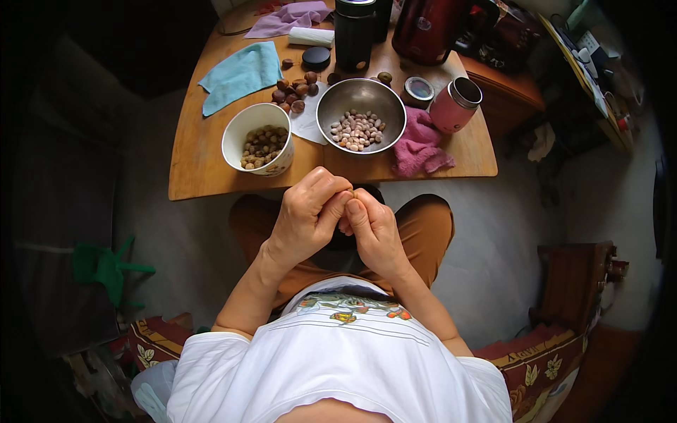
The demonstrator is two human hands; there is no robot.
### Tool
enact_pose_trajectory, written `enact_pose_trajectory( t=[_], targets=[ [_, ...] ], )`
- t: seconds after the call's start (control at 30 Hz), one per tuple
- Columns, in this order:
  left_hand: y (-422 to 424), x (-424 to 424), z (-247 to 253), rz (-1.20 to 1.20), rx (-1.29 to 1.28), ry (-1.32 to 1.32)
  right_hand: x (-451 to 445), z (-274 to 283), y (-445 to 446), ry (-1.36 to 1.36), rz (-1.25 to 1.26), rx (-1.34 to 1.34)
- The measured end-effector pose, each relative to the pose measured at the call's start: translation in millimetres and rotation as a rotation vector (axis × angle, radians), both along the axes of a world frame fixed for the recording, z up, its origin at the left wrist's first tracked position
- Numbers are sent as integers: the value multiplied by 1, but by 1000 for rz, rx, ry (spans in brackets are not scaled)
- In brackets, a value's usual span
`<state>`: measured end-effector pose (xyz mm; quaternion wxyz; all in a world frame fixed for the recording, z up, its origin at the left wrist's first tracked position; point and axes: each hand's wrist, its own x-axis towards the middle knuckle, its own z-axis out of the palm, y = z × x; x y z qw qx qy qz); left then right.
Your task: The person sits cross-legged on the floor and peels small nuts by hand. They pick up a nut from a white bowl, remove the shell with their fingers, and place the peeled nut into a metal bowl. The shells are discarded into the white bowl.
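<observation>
My left hand (309,214) and my right hand (376,227) meet at the fingertips over my lap, just off the table's near edge. Pinched between the thumbs and forefingers is a small brown piece (350,191), mostly hidden; it looks like a nut or its shell. Beyond my left hand stands a white paper tub (231,138) with many small brown unshelled nuts (263,145) in it. A stainless steel bowl (338,100), straight ahead on the table, holds a heap of pale pinkish shelled kernels (358,129), which look like peanuts.
Chestnut-like brown nuts (296,91) lie behind the tub by a white paper sheet (311,122). A blue cloth (243,74), a pink towel (420,145), an uncapped pink flask (449,113), a black bottle (353,39) and a dark red kettle (426,29) occupy the wooden table (195,177).
</observation>
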<state>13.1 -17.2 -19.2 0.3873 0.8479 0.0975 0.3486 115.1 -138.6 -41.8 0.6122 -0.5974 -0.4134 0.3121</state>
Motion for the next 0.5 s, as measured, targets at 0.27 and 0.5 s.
enact_pose_trajectory(
  t=[0.27, 0.5],
  targets=[
    [-12, 6, -11, 133, 40, -69, -8, -4, 6, 167, -30, 30],
    [-21, 15, -19, 225, 67, -116, -9, -8, 9, 228, -83, 19]
  ],
)
